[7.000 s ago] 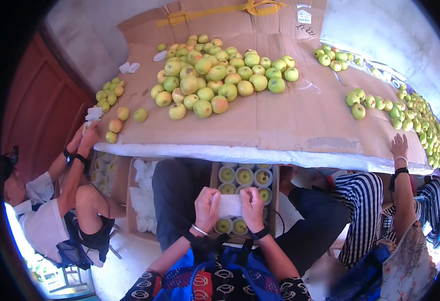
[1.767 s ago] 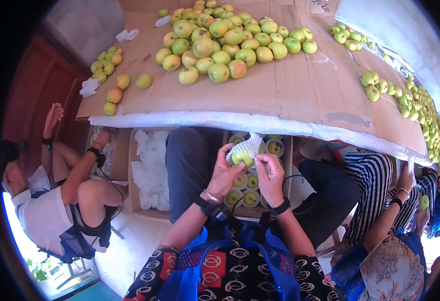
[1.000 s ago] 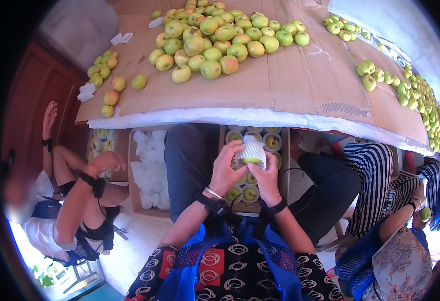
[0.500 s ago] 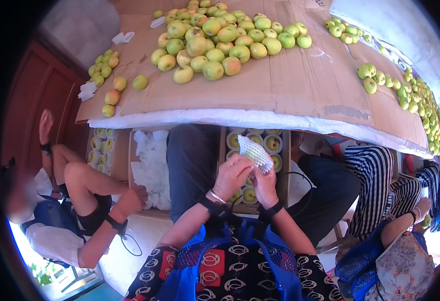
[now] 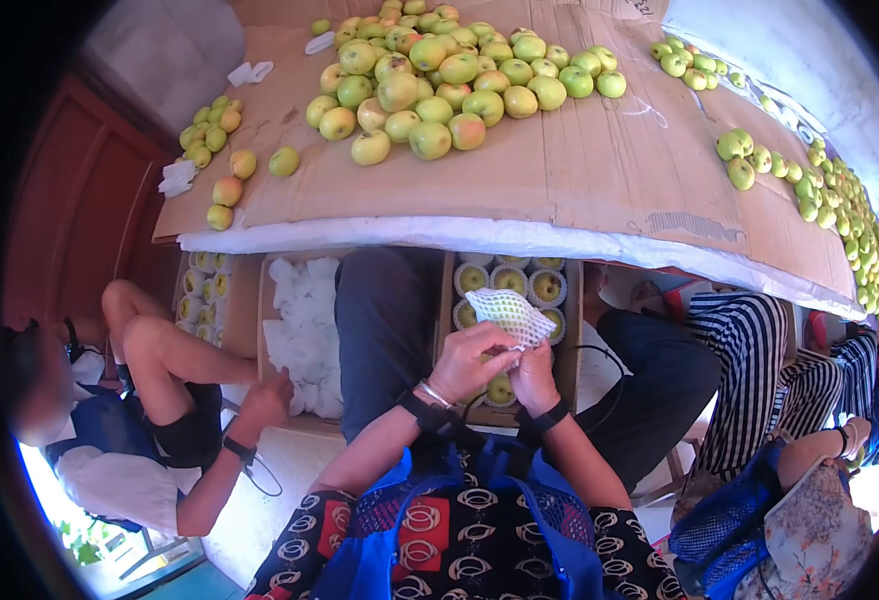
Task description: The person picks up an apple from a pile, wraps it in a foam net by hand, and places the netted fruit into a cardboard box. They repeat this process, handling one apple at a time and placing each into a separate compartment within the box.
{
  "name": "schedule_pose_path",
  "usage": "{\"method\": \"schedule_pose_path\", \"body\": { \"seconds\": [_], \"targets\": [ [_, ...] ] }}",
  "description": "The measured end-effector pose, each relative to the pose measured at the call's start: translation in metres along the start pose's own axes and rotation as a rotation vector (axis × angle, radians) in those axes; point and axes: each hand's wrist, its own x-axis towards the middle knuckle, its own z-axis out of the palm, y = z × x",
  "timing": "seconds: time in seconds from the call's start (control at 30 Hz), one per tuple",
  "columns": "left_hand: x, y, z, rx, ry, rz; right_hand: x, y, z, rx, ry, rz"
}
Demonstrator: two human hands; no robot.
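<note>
A white foam net sleeve (image 5: 507, 312) is pinched at its lower right end between my two hands, above an open box (image 5: 447, 290) of apples in foam nets. My left hand (image 5: 472, 362) has its fingers closed on the sleeve from the left. From the right and slightly lower, my right hand (image 5: 533, 378) grips the same end. The sleeve looks flattened. Below and behind it, netted apples (image 5: 510, 279) sit in rows, partly hidden by my hands.
Loose apples (image 5: 429, 140) are heaped on the cardboard-covered table (image 5: 579, 180). A box of white foam nets (image 5: 304, 345) stands left of my leg. One person (image 5: 159, 480) sits at the left, another (image 5: 809, 530) at the right.
The foam sleeve has tilted over and spread wider toward the left. My hands have shifted slightly. The left person's raised hand has come down, and the right person's arm has moved.
</note>
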Motion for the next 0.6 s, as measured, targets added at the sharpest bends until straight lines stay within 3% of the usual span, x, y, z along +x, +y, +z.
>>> {"method": "schedule_pose_path", "body": {
  "seconds": [0.07,0.13,0.17,0.23,0.27,0.3,0.37,0.4,0.53,0.6],
  "targets": [
    [-0.001,-0.001,-0.001,-0.114,-0.006,-0.083,0.002,0.002,-0.003,0.003,-0.003,-0.009],
    [-0.001,-0.006,-0.005,-0.144,0.215,-0.034,0.006,0.001,-0.008,0.062,0.018,-0.02],
    [0.002,-0.013,-0.006,-0.148,0.431,-0.171,0.006,-0.003,-0.008,0.064,0.022,-0.022],
    [0.018,-0.015,-0.017,-0.019,0.587,-0.178,0.005,-0.011,-0.006,-0.017,-0.051,0.06],
    [0.02,-0.015,-0.017,-0.424,0.437,-0.267,0.008,-0.007,-0.01,-0.164,-0.102,0.035],
    [0.02,-0.018,-0.019,-0.42,0.442,-0.268,0.009,-0.002,-0.014,-0.163,-0.107,0.039],
    [0.018,-0.03,-0.018,-0.74,0.112,-0.515,0.006,0.004,-0.017,-0.199,-0.167,0.056],
    [0.016,-0.034,-0.015,-0.731,0.042,-0.587,0.004,0.005,-0.016,-0.268,-0.163,0.019],
    [0.013,-0.042,-0.012,-0.791,0.203,-0.539,0.005,0.006,-0.012,-0.18,-0.105,0.054],
    [0.015,-0.039,-0.017,-0.75,0.211,-0.376,0.004,0.0,-0.014,-0.25,-0.147,0.072]
  ]
}}
